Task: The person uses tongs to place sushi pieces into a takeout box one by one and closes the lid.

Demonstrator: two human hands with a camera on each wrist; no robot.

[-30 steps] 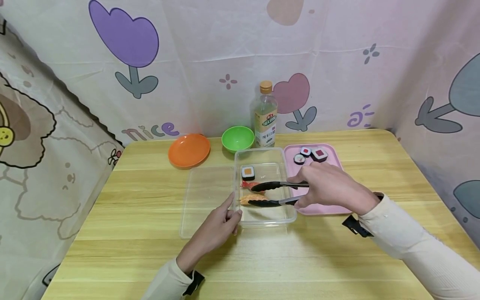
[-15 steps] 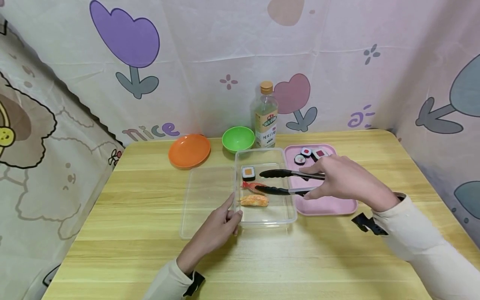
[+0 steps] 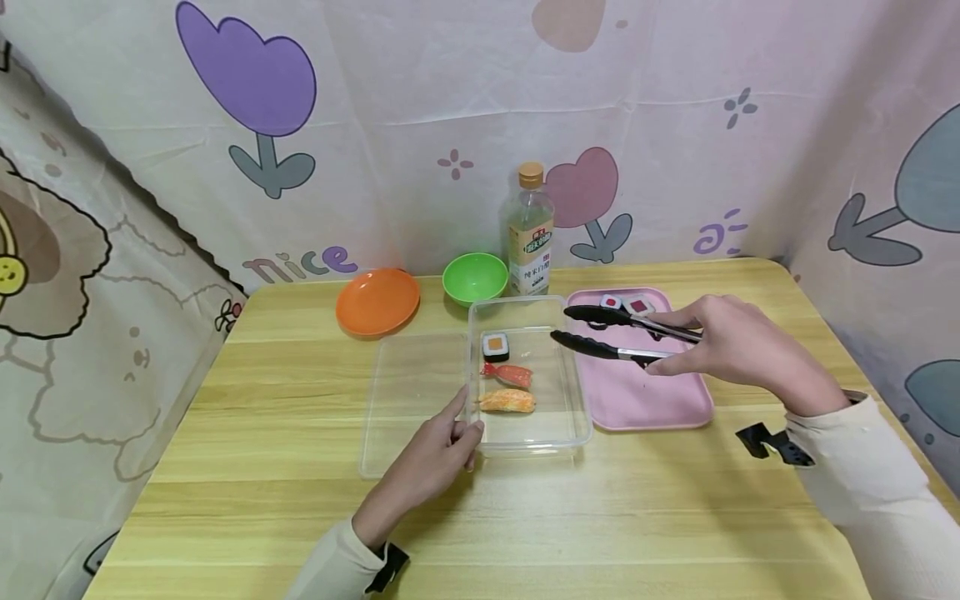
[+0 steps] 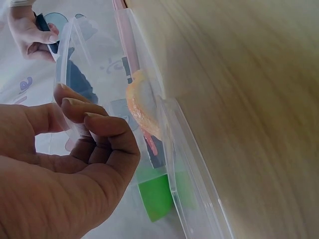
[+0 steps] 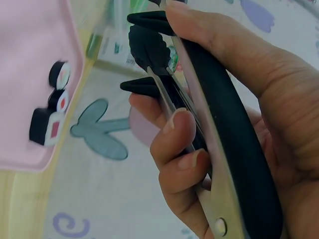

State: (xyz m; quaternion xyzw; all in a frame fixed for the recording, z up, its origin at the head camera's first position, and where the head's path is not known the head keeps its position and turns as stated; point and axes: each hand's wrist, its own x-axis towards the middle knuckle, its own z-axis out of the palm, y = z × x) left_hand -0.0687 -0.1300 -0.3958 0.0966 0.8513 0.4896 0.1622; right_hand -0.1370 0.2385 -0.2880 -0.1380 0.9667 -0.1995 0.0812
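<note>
My right hand point(image 3: 738, 346) grips black-and-silver tongs point(image 3: 597, 316), their arms apart with nothing between the tips. The tips hover near the right rim of a clear plastic container point(image 3: 551, 421). Inside it, in a column, lie a sushi roll with an orange centre point(image 3: 495, 345), a red shrimp piece point(image 3: 510, 375) and an orange nigiri-like piece point(image 3: 507, 402). At the container's near left corner, my left hand point(image 3: 431, 454) holds its wall, index finger along the side. On the pink tray point(image 3: 652, 404), the right wrist view shows 3 dark-wrapped sushi rolls point(image 5: 58, 101), partly hidden by the tongs in the head view.
A clear lid point(image 3: 408, 375) lies flat left of the container. Behind stand an orange plate point(image 3: 378, 302), a green bowl point(image 3: 476, 278) and a labelled bottle with a tan cap point(image 3: 531, 242). A printed cloth hangs behind the wooden table point(image 3: 262, 467).
My right hand has moved right and back with the tongs, off the orange piece and over the gap between container and tray. The left hand has stayed in place.
</note>
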